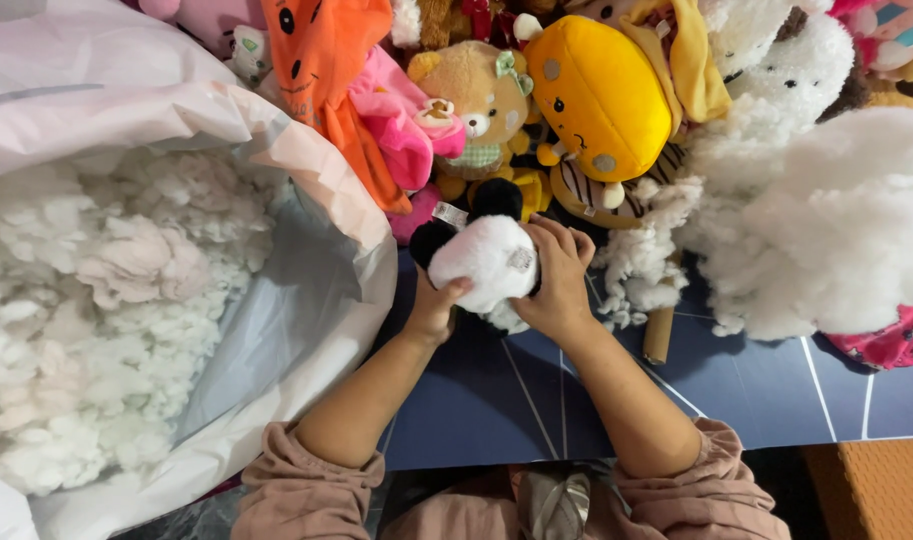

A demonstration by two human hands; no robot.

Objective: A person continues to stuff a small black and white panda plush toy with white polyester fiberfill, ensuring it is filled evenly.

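Note:
A black-and-white panda plush (484, 255) sits between both my hands above the dark blue table (756, 395). My left hand (434, 305) grips its lower left side, thumb pressed onto the white body. My right hand (556, 275) wraps its right side, fingers curled over the top. A small white tag sticks out by one black ear.
A large white plastic bag (306, 330) full of white stuffing fibre (86, 300) fills the left. A loose heap of stuffing (826, 220) lies at right. Plush toys are piled behind: a brown bear (481, 95), a yellow plush (596, 90), an orange one (321, 60). A cardboard tube (658, 335) lies beside my right hand.

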